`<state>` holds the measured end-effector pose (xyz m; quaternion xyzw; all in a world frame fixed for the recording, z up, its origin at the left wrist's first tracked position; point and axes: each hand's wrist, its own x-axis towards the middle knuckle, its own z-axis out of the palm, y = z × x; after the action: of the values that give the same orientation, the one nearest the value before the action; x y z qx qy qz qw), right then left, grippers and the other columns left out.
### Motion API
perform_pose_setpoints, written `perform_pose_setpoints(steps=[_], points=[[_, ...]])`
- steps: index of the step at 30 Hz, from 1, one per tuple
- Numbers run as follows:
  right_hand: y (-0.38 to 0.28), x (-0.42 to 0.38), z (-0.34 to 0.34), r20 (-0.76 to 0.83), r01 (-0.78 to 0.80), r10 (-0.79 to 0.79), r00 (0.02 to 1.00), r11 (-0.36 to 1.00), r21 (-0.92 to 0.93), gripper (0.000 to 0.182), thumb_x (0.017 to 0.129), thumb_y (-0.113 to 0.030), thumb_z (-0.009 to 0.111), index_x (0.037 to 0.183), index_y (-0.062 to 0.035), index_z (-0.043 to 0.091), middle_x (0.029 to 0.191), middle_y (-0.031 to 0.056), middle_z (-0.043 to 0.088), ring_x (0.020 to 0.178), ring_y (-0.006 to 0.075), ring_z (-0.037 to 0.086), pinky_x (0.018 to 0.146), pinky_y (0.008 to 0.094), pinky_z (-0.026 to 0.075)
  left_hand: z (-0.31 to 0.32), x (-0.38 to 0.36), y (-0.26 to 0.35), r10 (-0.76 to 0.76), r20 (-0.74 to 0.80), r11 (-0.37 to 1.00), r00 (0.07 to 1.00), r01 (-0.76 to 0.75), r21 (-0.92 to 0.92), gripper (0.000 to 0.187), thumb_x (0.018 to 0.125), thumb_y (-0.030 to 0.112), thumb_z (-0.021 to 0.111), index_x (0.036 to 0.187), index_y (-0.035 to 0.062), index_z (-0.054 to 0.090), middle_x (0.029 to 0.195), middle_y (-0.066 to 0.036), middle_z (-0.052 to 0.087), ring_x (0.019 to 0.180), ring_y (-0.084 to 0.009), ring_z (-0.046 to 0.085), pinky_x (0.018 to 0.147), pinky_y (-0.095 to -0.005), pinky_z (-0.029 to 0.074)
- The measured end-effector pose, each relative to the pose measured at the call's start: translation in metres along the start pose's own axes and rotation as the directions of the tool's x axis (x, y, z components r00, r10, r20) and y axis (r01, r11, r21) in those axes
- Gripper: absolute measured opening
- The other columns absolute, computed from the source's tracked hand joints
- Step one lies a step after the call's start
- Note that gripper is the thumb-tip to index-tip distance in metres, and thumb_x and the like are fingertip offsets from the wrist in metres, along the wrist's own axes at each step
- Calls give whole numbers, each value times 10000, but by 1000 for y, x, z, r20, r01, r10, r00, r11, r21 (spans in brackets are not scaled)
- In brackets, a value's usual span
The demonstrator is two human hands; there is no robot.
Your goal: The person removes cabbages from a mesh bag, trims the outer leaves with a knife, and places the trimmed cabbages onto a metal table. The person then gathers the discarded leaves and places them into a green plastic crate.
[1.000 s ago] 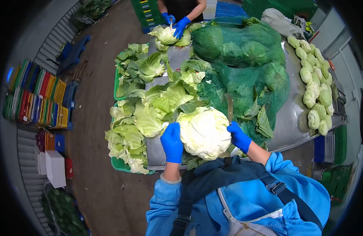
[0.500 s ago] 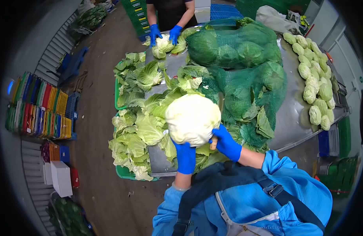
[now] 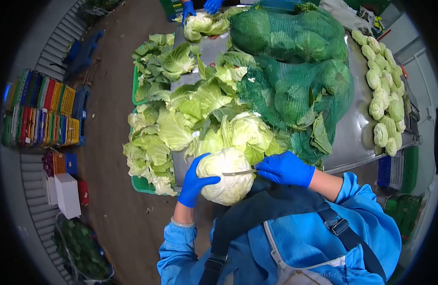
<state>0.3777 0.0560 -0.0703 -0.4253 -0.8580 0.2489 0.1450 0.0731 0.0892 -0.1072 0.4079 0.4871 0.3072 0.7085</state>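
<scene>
A trimmed pale cabbage [image 3: 223, 187] is held close to my body, near the table's front edge. My left hand [image 3: 195, 183], in a blue glove, clasps its left side, thumb across the front. My gloved right hand [image 3: 286, 169] is closed round a knife, whose thin blade [image 3: 239, 173] points left across the upper part of the cabbage. The knife's handle is hidden in the fingers. Just beyond lie loose outer leaves [image 3: 250, 133] and a heap of green leaves [image 3: 174, 128]. Green net bags [image 3: 299, 90] of cabbages stand farther back.
Pale trimmed cabbages [image 3: 383, 90] are piled along the right of the metal table [image 3: 349, 137]. Green crates [image 3: 142, 185] with leaves line its left edge. Across the table, a co-worker's blue-gloved hands [image 3: 188, 10] are beside another cabbage [image 3: 200, 24]. Stacked coloured crates [image 3: 43, 111] stand far left.
The cabbage has come down towards my body and turned. My left hand has shifted to its left side, and the knife blade now shows across it. The view has tilted down.
</scene>
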Motion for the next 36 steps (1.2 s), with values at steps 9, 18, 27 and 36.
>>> perform_pose_setpoints(steps=[9, 18, 27, 36], points=[[-2, 0, 10, 60, -34, 33, 998, 999, 15, 204, 897, -279, 561, 1015, -121, 611, 779, 88, 599, 671, 279, 620, 554, 397, 497, -3, 1, -3, -14, 60, 1000, 998, 14, -12, 821, 622, 30, 832, 1336, 47, 427, 1253, -82, 525, 1163, -198, 504, 1006, -337, 413], [9, -7, 8, -11, 44, -51, 999, 933, -357, 249, 867, -266, 581, 1052, -99, 564, 705, 60, 538, 572, 228, 565, 450, 375, 442, -7, 8, -3, -22, 117, 999, 993, 25, -25, 843, 633, 31, 828, 1359, 68, 402, 1269, -86, 506, 1184, -207, 482, 1012, -344, 405], [45, 22, 13, -462, -358, 298, 835, 933, -45, 216, 875, -214, 593, 1042, -80, 619, 828, 119, 606, 623, 264, 609, 530, 373, 480, -12, 17, -11, -24, 182, 999, 983, 30, -26, 873, 627, 39, 832, 1373, 74, 380, 1286, -89, 488, 1202, -206, 459, 1025, -344, 385], [12, 75, 4, -270, 84, -66, 961, 995, 53, 389, 732, -312, 753, 1074, -170, 632, 928, 31, 644, 817, 279, 617, 652, 404, 498, -3, 32, -9, 16, 216, 999, 976, -27, 46, 970, 604, 90, 863, 1410, 50, 323, 1308, -97, 478, 1229, -219, 443, 1052, -359, 362]])
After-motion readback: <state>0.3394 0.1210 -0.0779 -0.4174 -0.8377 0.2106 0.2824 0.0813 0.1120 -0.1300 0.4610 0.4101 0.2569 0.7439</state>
